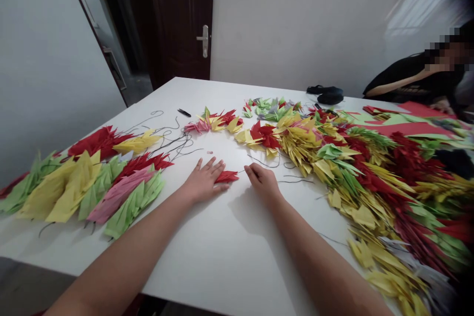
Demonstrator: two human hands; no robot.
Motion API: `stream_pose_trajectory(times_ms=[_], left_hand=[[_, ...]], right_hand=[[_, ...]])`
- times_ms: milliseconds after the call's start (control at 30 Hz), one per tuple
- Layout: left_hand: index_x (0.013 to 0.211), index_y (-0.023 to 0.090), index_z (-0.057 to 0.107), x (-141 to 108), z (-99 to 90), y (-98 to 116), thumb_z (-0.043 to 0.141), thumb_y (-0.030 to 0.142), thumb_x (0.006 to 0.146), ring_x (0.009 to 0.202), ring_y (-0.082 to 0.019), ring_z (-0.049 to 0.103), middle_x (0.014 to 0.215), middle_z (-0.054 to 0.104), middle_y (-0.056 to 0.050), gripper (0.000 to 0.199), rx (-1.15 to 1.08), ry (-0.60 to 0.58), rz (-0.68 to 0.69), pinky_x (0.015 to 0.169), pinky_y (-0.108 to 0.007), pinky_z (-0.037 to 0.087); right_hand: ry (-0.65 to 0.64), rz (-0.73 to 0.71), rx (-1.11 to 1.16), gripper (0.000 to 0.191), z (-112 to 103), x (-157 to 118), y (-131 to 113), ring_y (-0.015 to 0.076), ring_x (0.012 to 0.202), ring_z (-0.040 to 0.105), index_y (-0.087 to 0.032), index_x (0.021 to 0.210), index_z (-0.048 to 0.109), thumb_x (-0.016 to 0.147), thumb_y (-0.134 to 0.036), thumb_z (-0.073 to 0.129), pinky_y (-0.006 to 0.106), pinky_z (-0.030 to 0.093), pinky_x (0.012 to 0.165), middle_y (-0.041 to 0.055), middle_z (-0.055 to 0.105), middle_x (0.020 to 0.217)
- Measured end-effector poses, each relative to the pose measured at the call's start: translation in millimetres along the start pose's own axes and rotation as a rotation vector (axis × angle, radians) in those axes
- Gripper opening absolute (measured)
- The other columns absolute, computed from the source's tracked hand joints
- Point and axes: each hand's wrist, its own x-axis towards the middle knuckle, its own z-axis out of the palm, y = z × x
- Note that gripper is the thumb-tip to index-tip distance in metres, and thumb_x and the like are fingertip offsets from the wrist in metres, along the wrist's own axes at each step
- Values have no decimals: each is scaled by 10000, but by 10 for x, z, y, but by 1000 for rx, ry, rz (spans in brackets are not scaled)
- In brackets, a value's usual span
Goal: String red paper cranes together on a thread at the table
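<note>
Forearms (126, 256) nearest, I'm judging leftward bundles (77, 182) done, red paper (227, 177) under splayed left hand (202, 180) unfinished, right hand (263, 180) curled, hold unclear.

Both arms bare, angled inward toward each other. Left forearm (144, 242) slanted up and rightward; left hand (203, 180) lay flat, palm down, fingers (212, 162) fanned, thumb (221, 187) stretched out toward right hand (264, 181). Right forearm (311, 252) slanted up and leftward; right hand curled, knuckles bent, fingertips drawn together in pinch. Hands sat near each other, not touching.
</note>
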Motion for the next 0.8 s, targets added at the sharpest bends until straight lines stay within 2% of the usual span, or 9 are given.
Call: stream_pose_trajectory(times_ms=[200, 300, 433, 567, 633, 733, 800], left_hand=[[1400, 180, 191, 4, 26, -27, 266, 616, 827, 1362, -242, 134, 1458, 220, -73, 724, -27, 13, 3, 1094, -496, 65], [1359, 185, 294, -6, 33, -27, 283, 584, 842, 1339, -233, 221, 1441, 273, -74, 653, -45, 32, -9, 1092, -477, 117], [1274, 155, 393, -30, 28, 20, 333, 512, 864, 1287, -236, 324, 1371, 401, -102, 547, -30, 112, -7, 1066, -445, 214], [1111, 99, 487, -39, 20, 72, 332, 480, 873, 1078, -260, 495, 1133, 557, -145, 475, 42, 178, -7, 915, -405, 386], [1061, 98, 503, -40, 36, 79, 314, 480, 877, 992, -260, 520, 1047, 574, -140, 465, 88, 198, -29, 863, -396, 412], [1067, 101, 490, -47, 50, 68, 340, 460, 876, 967, -251, 517, 1022, 569, -131, 433, 105, 213, -91, 860, -380, 417], [1048, 98, 493, -61, -14, 53, 354, 437, 875, 960, -255, 511, 1012, 562, -137, 405, 111, 228, -155, 852, -389, 420]], right_hand=[[29, 35, 59, 358, 1, -7, 15, 96, 479, 319, -196, 599, 380, 833, -465, 343, 222, 269, 498, -39, 343, 483], [41, 69, 147, 366, 16, -1, 16, 96, 481, 321, -195, 593, 397, 812, -489, 378, 231, 269, 499, -38, 346, 482], [74, 217, 508, 404, 16, 49, -63, 86, 441, 271, -200, 595, 405, 775, -560, 433, 233, 235, 454, -56, 287, 458], [14, 302, 892, 383, -88, 129, -247, 75, 416, 278, -201, 626, 416, 741, -554, 512, 229, 249, 446, -75, 259, 440], [-41, 308, 1007, 344, -176, 156, -353, 72, 424, 297, -195, 651, 446, 724, -512, 559, 226, 265, 454, -75, 280, 441], [-104, 316, 1131, 286, -314, 185, -488, 63, 431, 296, -187, 672, 483, 707, -441, 608, 216, 269, 455, -72, 302, 445], [-107, 321, 1189, 255, -392, 224, -553, 58, 430, 288, -184, 673, 493, 705, -402, 623, 210, 269, 452, -73, 300, 448]])
